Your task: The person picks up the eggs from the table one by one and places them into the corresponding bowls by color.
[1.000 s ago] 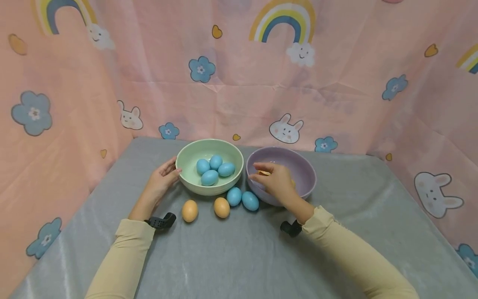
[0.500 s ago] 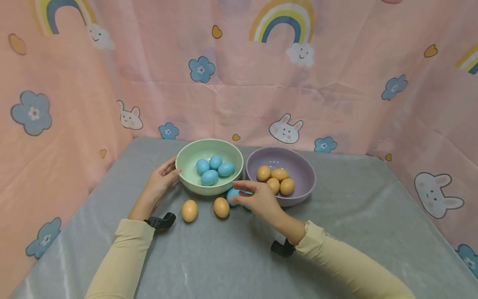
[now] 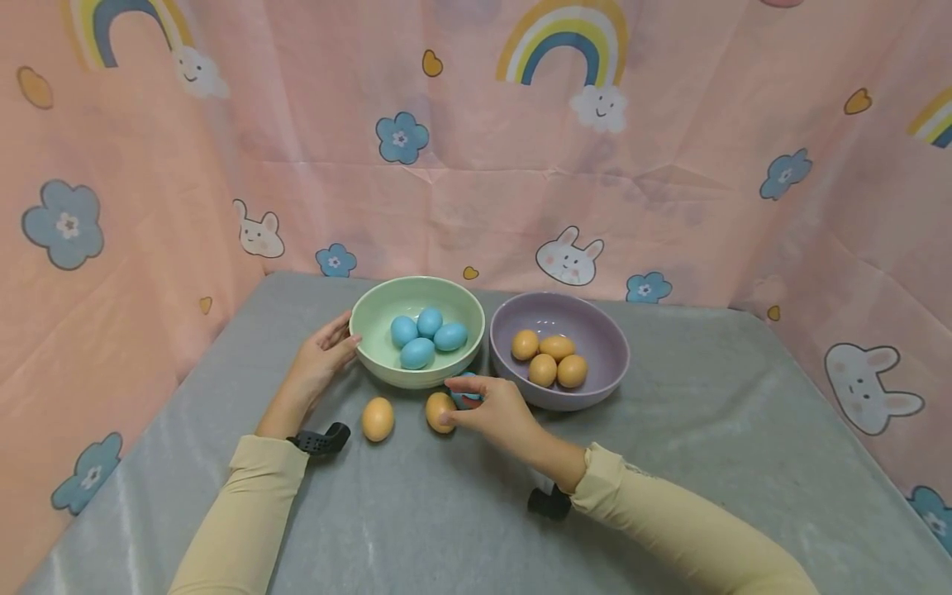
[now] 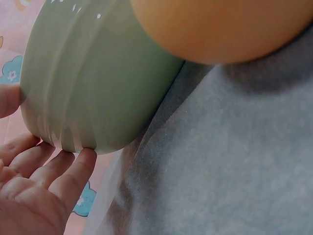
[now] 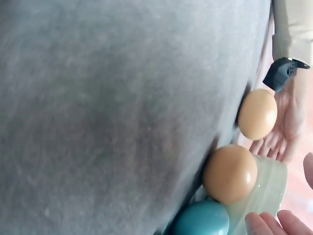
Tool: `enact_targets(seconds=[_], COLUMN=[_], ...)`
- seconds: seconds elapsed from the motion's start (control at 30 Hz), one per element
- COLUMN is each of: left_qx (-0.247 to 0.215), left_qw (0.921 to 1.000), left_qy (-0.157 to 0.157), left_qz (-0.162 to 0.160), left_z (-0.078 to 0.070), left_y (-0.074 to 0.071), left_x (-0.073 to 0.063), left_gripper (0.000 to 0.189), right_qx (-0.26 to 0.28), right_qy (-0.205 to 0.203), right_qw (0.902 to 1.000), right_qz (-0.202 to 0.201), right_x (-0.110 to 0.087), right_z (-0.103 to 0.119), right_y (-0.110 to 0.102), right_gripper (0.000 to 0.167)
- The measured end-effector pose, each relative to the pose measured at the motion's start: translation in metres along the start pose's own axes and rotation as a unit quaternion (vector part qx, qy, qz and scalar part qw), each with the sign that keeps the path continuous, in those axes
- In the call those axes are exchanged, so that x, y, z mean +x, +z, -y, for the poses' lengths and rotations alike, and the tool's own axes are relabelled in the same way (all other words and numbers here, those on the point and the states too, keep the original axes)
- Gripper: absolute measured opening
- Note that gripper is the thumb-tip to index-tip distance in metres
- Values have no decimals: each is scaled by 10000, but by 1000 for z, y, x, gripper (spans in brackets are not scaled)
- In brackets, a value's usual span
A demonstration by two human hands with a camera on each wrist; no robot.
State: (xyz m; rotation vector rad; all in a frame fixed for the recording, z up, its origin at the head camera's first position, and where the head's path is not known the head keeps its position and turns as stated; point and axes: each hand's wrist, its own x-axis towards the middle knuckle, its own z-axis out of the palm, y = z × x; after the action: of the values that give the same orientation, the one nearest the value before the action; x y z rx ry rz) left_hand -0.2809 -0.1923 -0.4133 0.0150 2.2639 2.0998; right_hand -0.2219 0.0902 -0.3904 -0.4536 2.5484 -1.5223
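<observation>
My left hand (image 3: 316,368) rests on the outer left side of a light green bowl (image 3: 416,378). In the left wrist view its fingertips (image 4: 87,156) touch the bowl's wall, the thumb near the rim. Several blue eggs (image 3: 418,354) lie in this bowl. My right hand (image 3: 502,417) is at an orange egg (image 3: 437,411) in front of the bowls, thumb and fingers spread apart. A blue egg (image 3: 466,398) shows partly behind its fingers. In the right wrist view, a gap separates these fingers (image 5: 261,225) from the orange egg (image 5: 230,174). Another orange egg (image 3: 378,420) lies further left.
A purple bowl (image 3: 606,364) holding several orange eggs (image 3: 572,372) stands right of the green bowl. Grey cloth (image 3: 416,521) covers the table. A pink patterned curtain (image 3: 476,198) closes off the back and sides. Each wrist wears a black camera (image 3: 321,440).
My right hand has come out from over the purple bowl, moving left and nearer to the orange egg. It now covers one blue egg. The left hand and green bowl stay put.
</observation>
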Motion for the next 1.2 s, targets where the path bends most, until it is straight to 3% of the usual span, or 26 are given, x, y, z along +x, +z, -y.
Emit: enact_targets(seconds=[0.2, 0.53, 0.87, 1.2], left_qx=[2, 25, 16, 62], left_qw=[10000, 10000, 10000, 10000], left_qy=[7, 19, 19, 22], left_qz=[-17, -29, -37, -62], left_z=[1, 1, 1, 2], left_y=[0, 0, -1, -2], left_x=[1, 3, 2, 2], left_gripper=[64, 65, 65, 65], right_qx=[-221, -1079, -1766, -1989], right_qy=[-257, -714, -1322, -1126], right_qw=[9993, 9915, 9749, 9717], right_qz=[125, 152, 302, 606], right_x=[2, 5, 8, 10], right_z=[-1, -1, -2, 2], right_y=[7, 14, 17, 20], right_gripper=[46, 48, 43, 41])
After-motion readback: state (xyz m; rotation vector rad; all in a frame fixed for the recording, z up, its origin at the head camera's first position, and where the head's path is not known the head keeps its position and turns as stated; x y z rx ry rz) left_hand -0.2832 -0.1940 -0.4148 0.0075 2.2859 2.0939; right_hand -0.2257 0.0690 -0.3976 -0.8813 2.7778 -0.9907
